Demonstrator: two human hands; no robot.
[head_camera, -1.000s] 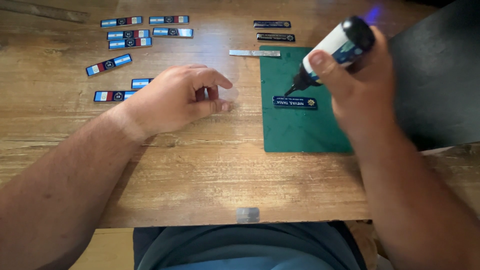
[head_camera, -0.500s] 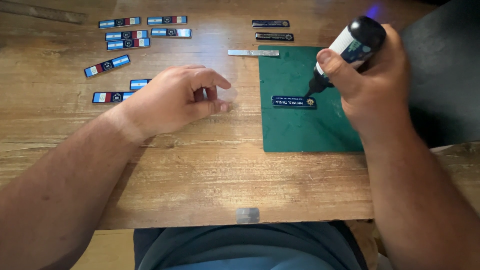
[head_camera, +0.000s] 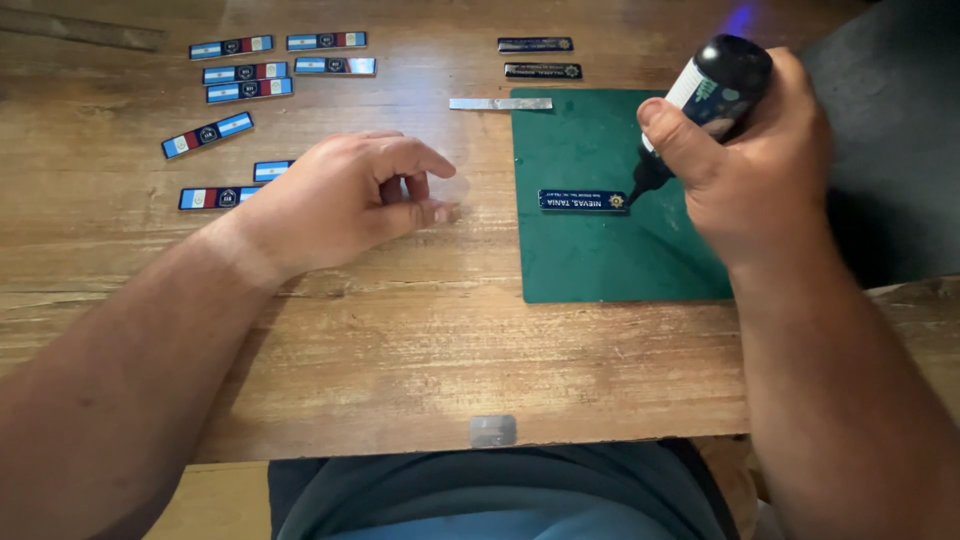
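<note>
My right hand (head_camera: 760, 160) grips a black squeeze bottle (head_camera: 715, 85) with a white label, tilted nozzle-down. The nozzle tip touches the right end of a dark blue name tag (head_camera: 580, 201) lying on a green cutting mat (head_camera: 600, 260). My left hand (head_camera: 345, 200) rests on the wooden table (head_camera: 400, 340) left of the mat, fingers curled in. A small pale translucent piece (head_camera: 456, 188) lies at its fingertips; whether the fingers hold it is unclear.
Several flag-striped tags (head_camera: 235, 70) lie scattered at the back left. Two dark tags (head_camera: 540, 58) and a bare metal strip (head_camera: 500, 103) lie behind the mat. A dark surface (head_camera: 890, 150) borders the table's right side. A metal plate (head_camera: 493, 431) sits on the near edge.
My right hand has carried the bottle's nozzle from the left part of the blue tag to its right end. My left hand has stayed put.
</note>
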